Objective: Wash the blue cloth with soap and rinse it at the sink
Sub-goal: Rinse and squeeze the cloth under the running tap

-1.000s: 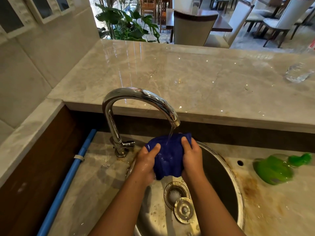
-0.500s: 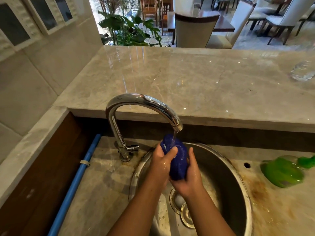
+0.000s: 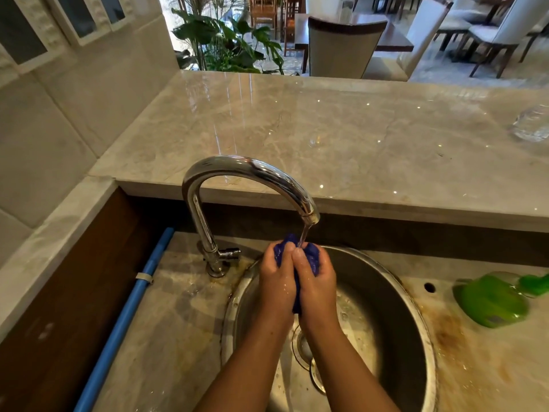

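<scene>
The blue cloth [image 3: 312, 258] is bunched into a small wad, squeezed between my left hand [image 3: 276, 285] and my right hand [image 3: 318, 289], which press together over the round steel sink [image 3: 386, 295]. Only bits of the cloth show above and between the fingers. Water runs from the spout of the chrome tap [image 3: 246, 171] straight onto the cloth and my fingertips. Both hands are wet. A green soap bottle [image 3: 491, 298] lies on its side on the stained counter to the right of the sink.
A raised marble counter [image 3: 341, 138] runs behind the sink, with a clear glass [image 3: 531, 124] at its far right. A blue pipe [image 3: 124, 319] slants along the left by a brown wooden panel. The drain strainer [image 3: 303, 346] shows under my wrists. Chairs and plants stand beyond.
The cloth went from spread between both hands to balled up and pressed tight between my palms under the running water. The view has shifted a little closer to the sink.
</scene>
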The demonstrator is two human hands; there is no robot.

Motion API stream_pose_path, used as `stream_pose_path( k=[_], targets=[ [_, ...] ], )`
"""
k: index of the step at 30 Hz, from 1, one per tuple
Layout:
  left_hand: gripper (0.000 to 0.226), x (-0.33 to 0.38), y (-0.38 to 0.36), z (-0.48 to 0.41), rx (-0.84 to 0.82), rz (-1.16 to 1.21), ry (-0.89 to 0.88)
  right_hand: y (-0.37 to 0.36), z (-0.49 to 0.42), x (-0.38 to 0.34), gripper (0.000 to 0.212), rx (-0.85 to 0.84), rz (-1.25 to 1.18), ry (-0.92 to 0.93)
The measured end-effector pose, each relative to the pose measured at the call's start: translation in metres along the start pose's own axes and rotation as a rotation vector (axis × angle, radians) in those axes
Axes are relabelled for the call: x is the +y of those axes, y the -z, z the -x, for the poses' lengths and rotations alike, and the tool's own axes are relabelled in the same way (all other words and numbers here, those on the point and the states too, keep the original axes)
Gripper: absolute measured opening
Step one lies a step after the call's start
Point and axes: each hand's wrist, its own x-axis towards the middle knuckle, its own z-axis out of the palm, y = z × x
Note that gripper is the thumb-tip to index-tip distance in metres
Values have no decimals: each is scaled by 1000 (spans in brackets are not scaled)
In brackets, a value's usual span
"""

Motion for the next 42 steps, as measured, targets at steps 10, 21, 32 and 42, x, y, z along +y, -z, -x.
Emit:
stream_pose_path(
  k=[10,21,32,42],
  targets=[
    [22,3,-7,-17,137,-53,65,-13,-26,5,29,154,206,30],
    [27,-1,7,-14,89,18,141,-9,-27,2,18,31,301,-51],
    [42,20,39,-23,-158,-192,-60,50,-2,-3,55,-121,-280,-607],
    [78,15,51,-22,-433,-75,36,39,-15,-4,45,-186,-558,-764]
  ],
)
